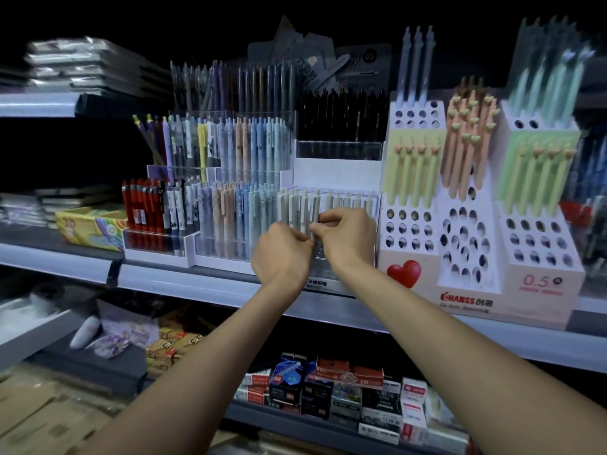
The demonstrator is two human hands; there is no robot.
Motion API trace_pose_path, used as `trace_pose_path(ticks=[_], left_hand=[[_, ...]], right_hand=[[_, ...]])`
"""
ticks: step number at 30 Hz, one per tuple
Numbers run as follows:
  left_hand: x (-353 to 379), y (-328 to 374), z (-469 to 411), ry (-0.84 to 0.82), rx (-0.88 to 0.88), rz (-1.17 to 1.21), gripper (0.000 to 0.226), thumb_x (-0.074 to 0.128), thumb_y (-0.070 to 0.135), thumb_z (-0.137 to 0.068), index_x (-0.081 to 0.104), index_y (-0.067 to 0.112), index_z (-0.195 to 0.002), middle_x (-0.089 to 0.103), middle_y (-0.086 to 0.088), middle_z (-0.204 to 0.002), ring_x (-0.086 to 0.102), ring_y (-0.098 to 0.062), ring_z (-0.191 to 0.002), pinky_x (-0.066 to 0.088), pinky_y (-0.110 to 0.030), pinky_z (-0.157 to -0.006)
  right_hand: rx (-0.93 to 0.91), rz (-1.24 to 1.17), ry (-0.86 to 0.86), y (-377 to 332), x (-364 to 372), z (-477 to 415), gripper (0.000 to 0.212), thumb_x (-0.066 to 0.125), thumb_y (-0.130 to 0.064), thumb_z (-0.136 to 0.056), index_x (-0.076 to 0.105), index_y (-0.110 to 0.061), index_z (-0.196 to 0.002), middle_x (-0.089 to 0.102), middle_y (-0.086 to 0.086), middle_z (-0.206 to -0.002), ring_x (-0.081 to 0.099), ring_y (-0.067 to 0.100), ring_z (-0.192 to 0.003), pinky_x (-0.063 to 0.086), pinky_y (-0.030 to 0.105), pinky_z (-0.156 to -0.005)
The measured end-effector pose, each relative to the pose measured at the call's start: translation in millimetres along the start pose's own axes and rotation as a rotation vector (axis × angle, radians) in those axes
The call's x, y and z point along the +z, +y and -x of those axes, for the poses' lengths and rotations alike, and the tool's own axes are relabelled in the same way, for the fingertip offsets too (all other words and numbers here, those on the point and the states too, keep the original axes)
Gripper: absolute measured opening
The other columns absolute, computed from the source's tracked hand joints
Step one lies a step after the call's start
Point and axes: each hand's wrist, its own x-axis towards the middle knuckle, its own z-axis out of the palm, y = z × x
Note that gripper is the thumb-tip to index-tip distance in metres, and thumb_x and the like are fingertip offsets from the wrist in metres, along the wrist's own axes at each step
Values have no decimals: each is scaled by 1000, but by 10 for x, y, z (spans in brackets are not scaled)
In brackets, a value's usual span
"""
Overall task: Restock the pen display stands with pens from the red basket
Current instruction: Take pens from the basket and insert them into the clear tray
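- Pale grey-beige plastic pens [297, 208]: plain, with matching clips.
- Red plastic pens [141, 210]: black clips.
- White cardboard holed stand [409, 252]: red heart on its pale pink base.
- Slim yellow-green pens [410, 174] and peach pens [463, 149]: heart-shaped tops.
- Yellow cardboard box [87, 229]: rainbow print.

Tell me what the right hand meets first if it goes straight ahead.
Likely the pale grey pens in the front tier, just behind the right hand; it seems to pinch one, though depth is unclear.
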Motion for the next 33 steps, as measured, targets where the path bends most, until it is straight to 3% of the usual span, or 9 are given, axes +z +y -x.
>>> trace_pose_path(ticks=[7,18,24,27,30,33], left_hand=[[4,-2,6,-8,0,-10,22,73,46,-87,82,26,-85,75,-5,-80,71,-31,-84,49,-30,-64],[-33,46,5,-9,-26,-7,17,72,37,-88,82,23,-87,75,-5,-81,71,-30,-82,45,-29,-63],[-47,54,1,-23,-21,-33,19,69,33,-89,79,20,-80,72,-5,-77,69,-31,-78,43,-29,-60],[-66,70,-6,-40,-18,-55,16,68,29,-89,78,19,-80,69,-3,-73,67,-30,-76,44,-29,-61],[-71,68,-2,-41,-19,-42,15,69,31,-88,79,21,-81,71,-3,-77,69,-30,-79,48,-29,-63],[-47,45,21,-22,1,-19,18,69,33,-87,79,21,-77,73,-4,-74,70,-31,-77,50,-29,-61]], right_hand=[[-28,58,15,15,43,-12,11,82,-11,-84,79,-13,-74,75,2,-74,72,20,-76,62,40,-77],[-94,178,28,32,113,-10,34,74,-8,-89,66,-10,-57,65,5,-58,67,21,-64,61,38,-66],[-114,227,27,3,117,-15,23,74,-7,-89,72,-3,-66,71,9,-67,70,21,-71,63,39,-69],[-113,259,26,-4,111,11,28,73,-5,-86,68,-3,-59,67,11,-61,68,23,-66,62,39,-64],[-111,260,15,14,96,38,35,74,-6,-87,62,-6,-53,60,8,-54,64,22,-59,57,34,-59],[-111,248,5,14,85,46,41,73,-5,-87,57,-8,-50,51,4,-49,53,17,-52,39,23,-48]])
